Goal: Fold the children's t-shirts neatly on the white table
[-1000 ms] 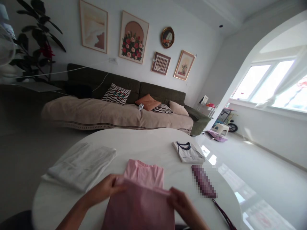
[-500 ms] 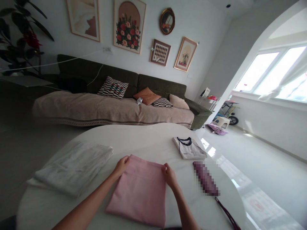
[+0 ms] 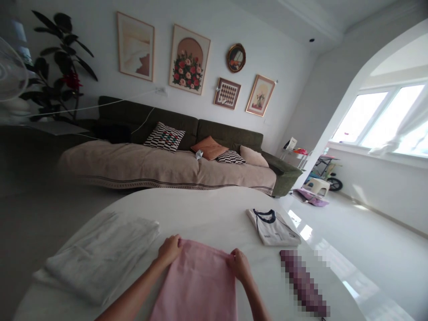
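Observation:
A folded pink cloth [image 3: 200, 285] lies on the white table [image 3: 194, 209], its near end cut off by the bottom of the view. Its far left corner is pinched in my left hand [image 3: 170, 249]. My right hand [image 3: 239, 264] grips the far right corner, fingers closed on the edge. Left of my left hand rests a pale grey-white folded cloth [image 3: 103, 254]. Beyond my right hand sits a folded white shirt [image 3: 276, 232] with a dark collar. Nearer on that side is a long purplish thing [image 3: 302, 283], blurred into blocks, so I cannot tell its kind.
Behind the table stands a dark green sofa [image 3: 284, 171] with a beige cover [image 3: 160, 167] and several cushions. A leafy plant [image 3: 62, 58] is at the left. To the right, a white stool [image 3: 317, 186] stands on the shiny floor near an archway.
The view has tilted upward, so the table and everything on it sit lower in the picture. Both hands still hold the same corners of the pink cloth.

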Demonstrator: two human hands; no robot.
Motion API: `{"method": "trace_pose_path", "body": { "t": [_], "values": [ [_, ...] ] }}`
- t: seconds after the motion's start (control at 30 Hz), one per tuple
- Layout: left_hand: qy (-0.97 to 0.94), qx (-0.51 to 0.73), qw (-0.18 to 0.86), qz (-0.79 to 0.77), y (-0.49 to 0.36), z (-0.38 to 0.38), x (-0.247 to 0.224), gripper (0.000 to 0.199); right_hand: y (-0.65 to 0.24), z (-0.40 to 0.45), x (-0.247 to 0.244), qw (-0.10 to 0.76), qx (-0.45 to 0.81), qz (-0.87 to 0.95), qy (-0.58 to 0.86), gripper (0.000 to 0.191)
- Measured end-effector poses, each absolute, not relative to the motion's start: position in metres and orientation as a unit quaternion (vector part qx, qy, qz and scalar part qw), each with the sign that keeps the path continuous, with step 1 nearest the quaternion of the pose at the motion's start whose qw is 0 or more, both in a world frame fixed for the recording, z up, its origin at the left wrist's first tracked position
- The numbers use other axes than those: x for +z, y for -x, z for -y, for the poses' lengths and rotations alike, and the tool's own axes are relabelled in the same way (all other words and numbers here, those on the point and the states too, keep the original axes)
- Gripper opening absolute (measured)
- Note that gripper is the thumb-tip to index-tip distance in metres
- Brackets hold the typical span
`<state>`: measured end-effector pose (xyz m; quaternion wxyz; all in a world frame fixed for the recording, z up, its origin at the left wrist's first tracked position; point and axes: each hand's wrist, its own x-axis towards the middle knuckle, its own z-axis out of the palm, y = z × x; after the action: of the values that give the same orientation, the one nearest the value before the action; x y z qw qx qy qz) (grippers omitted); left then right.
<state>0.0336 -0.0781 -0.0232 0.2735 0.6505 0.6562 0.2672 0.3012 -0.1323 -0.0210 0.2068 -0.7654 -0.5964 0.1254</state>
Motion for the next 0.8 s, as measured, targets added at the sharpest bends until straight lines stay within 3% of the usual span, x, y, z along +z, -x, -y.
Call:
{"method": "trace_pose_path", "body": {
  "t": [0.17,0.27,0.4,0.5,0.63,0.7,0.8],
  "values": [
    [-0.646,0.291,0.339,-0.619,-0.037,0.072,-0.003,0.010,-0.300,0.121,0.003,0.245,0.155,0.602,0.744,0.008],
    [-0.639,0.358,0.374,-0.569,-0.035,0.068,0.038,0.014,-0.307,0.121,0.050,0.308,0.143,0.621,0.707,0.010],
    [-0.651,0.460,0.382,-0.468,-0.025,0.071,0.108,0.042,-0.316,0.138,0.129,0.406,0.097,0.646,0.639,0.032],
    [-0.671,0.485,0.373,-0.419,-0.022,0.087,0.131,0.035,-0.311,0.164,0.152,0.460,0.029,0.676,0.575,0.023],
    [-0.692,0.475,0.339,-0.425,-0.019,0.135,0.091,0.014,-0.301,0.204,0.102,0.436,-0.018,0.689,0.579,0.019],
    [-0.723,0.418,0.314,-0.451,-0.013,0.168,0.056,0.015,-0.303,0.226,0.060,0.353,0.012,0.711,0.609,0.023],
    [-0.793,0.236,0.326,-0.458,-0.003,0.209,0.020,0.022,-0.309,0.252,0.015,0.208,0.107,0.747,0.622,0.029]
  ]
}}
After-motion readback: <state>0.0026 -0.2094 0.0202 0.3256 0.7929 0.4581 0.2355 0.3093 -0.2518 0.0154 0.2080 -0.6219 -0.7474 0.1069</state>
